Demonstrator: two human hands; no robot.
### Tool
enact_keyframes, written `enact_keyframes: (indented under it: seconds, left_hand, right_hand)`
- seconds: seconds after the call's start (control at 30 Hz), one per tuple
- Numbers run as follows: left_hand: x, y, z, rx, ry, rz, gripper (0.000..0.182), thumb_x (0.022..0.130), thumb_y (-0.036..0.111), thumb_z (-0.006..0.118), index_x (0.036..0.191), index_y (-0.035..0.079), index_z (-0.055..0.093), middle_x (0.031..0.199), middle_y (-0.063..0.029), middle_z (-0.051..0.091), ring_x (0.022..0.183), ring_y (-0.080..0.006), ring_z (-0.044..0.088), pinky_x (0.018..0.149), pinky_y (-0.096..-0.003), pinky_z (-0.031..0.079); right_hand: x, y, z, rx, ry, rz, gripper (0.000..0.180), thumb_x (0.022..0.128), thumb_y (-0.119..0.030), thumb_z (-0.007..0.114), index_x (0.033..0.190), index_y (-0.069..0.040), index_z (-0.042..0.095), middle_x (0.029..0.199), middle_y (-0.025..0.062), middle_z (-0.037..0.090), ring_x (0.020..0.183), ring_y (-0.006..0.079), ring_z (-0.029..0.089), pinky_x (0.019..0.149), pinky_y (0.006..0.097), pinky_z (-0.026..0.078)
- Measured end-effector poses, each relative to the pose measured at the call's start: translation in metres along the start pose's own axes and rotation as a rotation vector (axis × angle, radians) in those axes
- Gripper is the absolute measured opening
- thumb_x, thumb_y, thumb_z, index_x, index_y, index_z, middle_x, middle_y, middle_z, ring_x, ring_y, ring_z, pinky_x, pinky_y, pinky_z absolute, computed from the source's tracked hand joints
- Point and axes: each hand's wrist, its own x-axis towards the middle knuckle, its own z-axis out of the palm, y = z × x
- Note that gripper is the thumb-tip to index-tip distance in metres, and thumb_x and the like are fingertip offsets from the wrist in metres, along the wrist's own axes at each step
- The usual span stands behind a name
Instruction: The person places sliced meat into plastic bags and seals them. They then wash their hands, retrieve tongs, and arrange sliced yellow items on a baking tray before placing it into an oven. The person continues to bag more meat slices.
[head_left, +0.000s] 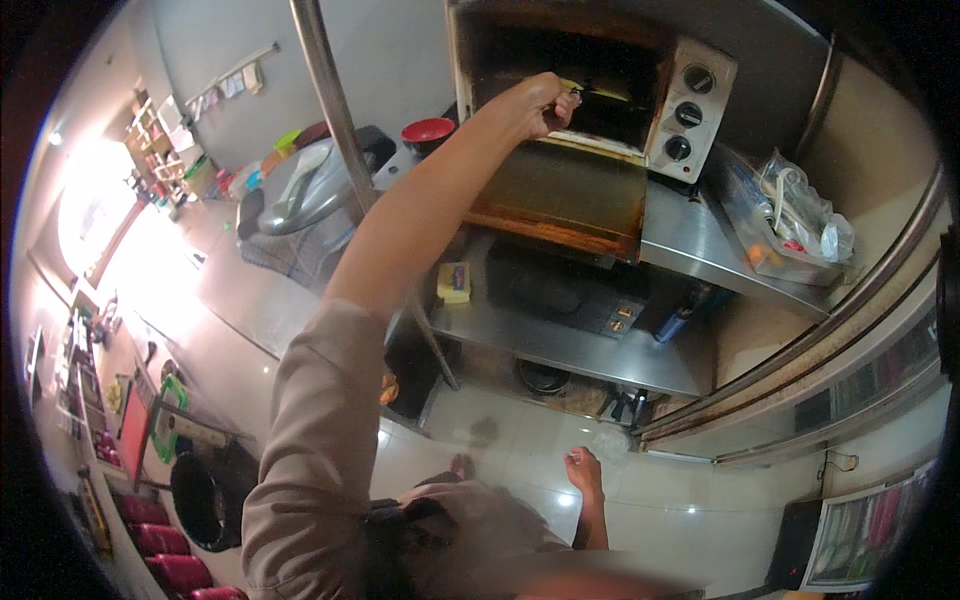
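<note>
My left hand (551, 106) reaches up to the mouth of a toaster oven (694, 112), its fingers curled. A thin yellowish strip (606, 92) shows just beyond the fingers; whether they hold it cannot be told. The oven's glass door (559, 191) is folded down below my wrist, with brown stains along its lower edge. Three black knobs (688, 115) line the oven's right panel. The dark inside of the oven is hard to make out. My right hand (583, 471) hangs low above the tiled floor, loosely bent, with nothing visible in it.
The oven stands on a steel shelf (720, 251). To its right is a plastic bin (795, 255) of packets; to its left, a red bowl (428, 131). A yellow box (454, 282) sits on the lower shelf. A steel post (330, 90) rises left of my arm.
</note>
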Motion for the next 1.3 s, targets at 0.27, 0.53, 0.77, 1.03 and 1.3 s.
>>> enact_keyframes:
  seconds: [0.27,0.53,0.77,1.03,1.3]
  left_hand:
    - [0.033,0.040,-0.024,0.133,-0.129,0.128,0.034,0.108,0.025,0.054,0.134,0.003,0.046,0.131,-0.0238,0.063,0.096,-0.0356,0.074,0.071,-0.0356,0.068]
    - [-0.050,0.059,-0.049,0.214,-0.370,0.046,0.038,0.104,0.031,0.056,0.121,-0.002,0.066,0.089,-0.0087,0.071,0.081,-0.0208,0.076,0.051,-0.0287,0.055]
    - [-0.247,-0.005,-0.136,-0.131,-0.281,0.301,0.037,0.107,0.013,0.050,0.133,-0.011,0.058,0.090,-0.0123,0.066,0.048,-0.0186,0.056,0.036,-0.0304,0.047]
    - [-0.371,-0.124,-0.186,-0.453,0.096,0.450,0.025,0.089,-0.001,0.051,0.112,-0.011,0.049,0.082,-0.0221,0.057,0.034,-0.0175,0.042,0.023,-0.0301,0.033]
    - [-0.337,-0.224,-0.182,-0.304,0.148,0.022,0.013,0.098,0.007,0.050,0.109,0.001,0.055,0.056,-0.0094,0.046,0.035,-0.0165,0.036,0.027,-0.0314,0.030]
  right_hand:
    - [-0.002,-0.066,-0.002,0.199,0.118,-0.073,0.042,0.099,-0.036,0.074,0.128,-0.007,0.068,0.117,0.0151,0.079,0.106,0.0335,0.076,0.092,0.0459,0.059]
    - [0.058,-0.291,-0.085,0.825,0.070,-0.339,0.042,0.106,-0.021,0.072,0.141,-0.003,0.060,0.109,0.0045,0.073,0.088,0.0130,0.068,0.074,0.0293,0.056]
    - [0.067,-0.432,-0.168,1.470,0.124,-0.309,0.030,0.104,-0.026,0.074,0.122,-0.008,0.059,0.102,0.0041,0.068,0.086,0.0185,0.071,0.070,0.0331,0.058]
    - [0.064,-0.553,-0.279,1.484,0.286,-0.801,0.034,0.103,-0.038,0.076,0.109,-0.010,0.057,0.092,0.0031,0.062,0.081,0.0181,0.069,0.060,0.0313,0.055]
    - [0.153,-0.648,-0.372,1.421,0.421,-0.794,0.032,0.107,-0.028,0.067,0.122,0.000,0.058,0.115,0.0136,0.071,0.086,0.0229,0.073,0.069,0.0369,0.063]
